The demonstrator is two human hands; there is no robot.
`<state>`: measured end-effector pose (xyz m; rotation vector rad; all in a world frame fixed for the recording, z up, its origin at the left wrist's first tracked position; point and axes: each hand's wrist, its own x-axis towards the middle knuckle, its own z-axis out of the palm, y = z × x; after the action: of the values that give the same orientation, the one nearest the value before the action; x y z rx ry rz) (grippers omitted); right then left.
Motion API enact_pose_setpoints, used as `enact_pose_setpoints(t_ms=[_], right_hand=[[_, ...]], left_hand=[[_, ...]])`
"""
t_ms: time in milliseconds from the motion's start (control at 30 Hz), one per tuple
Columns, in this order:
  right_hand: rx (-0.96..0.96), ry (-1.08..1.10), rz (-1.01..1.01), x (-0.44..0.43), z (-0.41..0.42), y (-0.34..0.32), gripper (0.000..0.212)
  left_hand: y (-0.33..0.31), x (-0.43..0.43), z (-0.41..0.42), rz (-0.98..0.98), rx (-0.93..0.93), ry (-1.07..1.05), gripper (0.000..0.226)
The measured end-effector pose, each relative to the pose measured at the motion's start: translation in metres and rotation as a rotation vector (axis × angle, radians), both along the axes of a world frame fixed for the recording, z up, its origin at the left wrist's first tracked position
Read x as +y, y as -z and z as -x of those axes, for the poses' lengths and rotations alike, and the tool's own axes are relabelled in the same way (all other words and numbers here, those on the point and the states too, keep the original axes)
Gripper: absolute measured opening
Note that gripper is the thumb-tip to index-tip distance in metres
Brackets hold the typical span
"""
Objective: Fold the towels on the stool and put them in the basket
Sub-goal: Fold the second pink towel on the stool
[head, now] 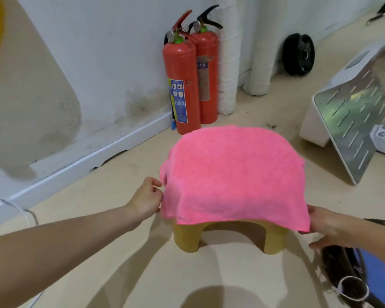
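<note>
A pink towel (231,174) lies spread flat over a low yellow stool (186,240), hiding its top; only the stool's legs show below the towel's front hem. My left hand (147,197) pinches the towel's near-left edge with its fingertips. My right hand (327,225) grips the near-right corner of the towel, which hangs off the stool. A dark woven basket (342,276) sits at the bottom right, partly cut off, with something blue and pink inside it.
Two red fire extinguishers (187,85) stand against the white wall behind the stool. White wrapped pipes (228,63) rise beside them. A perforated metal panel on a white device (351,121) lies at the right. A black wheel (299,54) leans on the far wall.
</note>
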<state>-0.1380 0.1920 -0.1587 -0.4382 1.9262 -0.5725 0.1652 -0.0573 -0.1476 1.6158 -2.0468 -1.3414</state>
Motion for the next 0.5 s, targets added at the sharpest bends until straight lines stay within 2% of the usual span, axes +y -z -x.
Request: enact_pose_setpoints(t_ms=[100, 200, 300, 500], right_hand=[[-0.072, 0.090, -0.001, -0.005, 0.006, 0.000, 0.020], [-0.179, 0.118, -0.051, -0.004, 0.012, 0.003, 0.024], [-0.316, 0.163, -0.036, -0.005, 0.017, 0.011, 0.017], [-0.378, 0.187, -0.051, -0.009, 0.020, 0.025, 0.012]], left_hand=[[0.013, 0.006, -0.001, -0.209, -0.053, 0.088, 0.038], [0.019, 0.007, 0.002, -0.332, -0.085, 0.149, 0.048], [0.021, 0.006, 0.000, -0.380, -0.121, 0.192, 0.034], [0.016, -0.007, -0.009, -0.428, 0.036, 0.119, 0.032]])
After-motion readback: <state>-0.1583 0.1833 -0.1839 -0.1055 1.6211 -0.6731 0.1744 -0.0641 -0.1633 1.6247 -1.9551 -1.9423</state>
